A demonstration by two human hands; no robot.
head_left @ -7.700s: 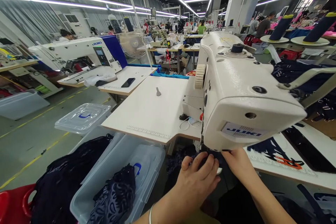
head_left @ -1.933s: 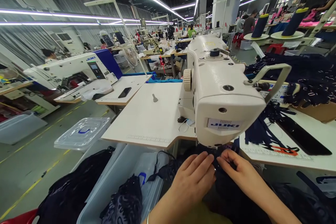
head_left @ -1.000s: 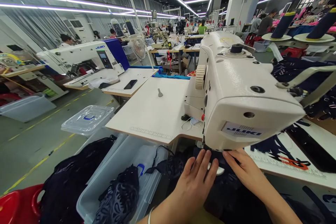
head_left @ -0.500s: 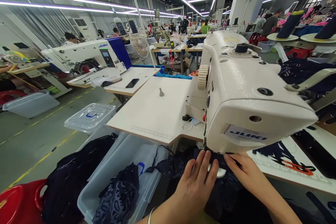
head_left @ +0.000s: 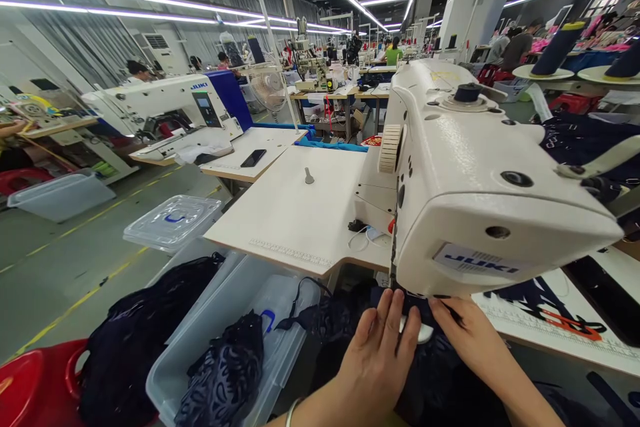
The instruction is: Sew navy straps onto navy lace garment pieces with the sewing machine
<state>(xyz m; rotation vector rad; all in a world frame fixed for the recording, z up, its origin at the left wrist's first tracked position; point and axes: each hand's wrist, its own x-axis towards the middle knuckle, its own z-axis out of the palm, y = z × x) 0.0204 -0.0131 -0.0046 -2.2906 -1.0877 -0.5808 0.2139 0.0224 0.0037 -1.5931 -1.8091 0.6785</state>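
Observation:
Under the head of a white sewing machine (head_left: 450, 167) lies a dark navy lace bra (head_left: 330, 317), its near part hanging over the front edge into shadow. My left hand (head_left: 377, 347) rests on the fabric beside the needle area, fingers stretched out and slightly spread. To its right, my right hand (head_left: 465, 333) pinches the bra's edge between thumb and fingers, close under the machine head. A white rounded piece (head_left: 424, 332) shows between both hands; what it belongs to is unclear. The needle and presser foot are mostly hidden.
Left of my hands stands a clear plastic bin (head_left: 210, 340) holding dark lace pieces. A white tabletop (head_left: 290, 207) carries a small grey metal piece (head_left: 309, 177). Orange-handled snips (head_left: 575, 325) and a dark phone-like slab (head_left: 605, 300) lie at right. A red stool (head_left: 40, 377) is lower left.
The view has shifted slightly, so the machine head appears a little lower and further right. Both hands keep nearly the same place on the fabric.

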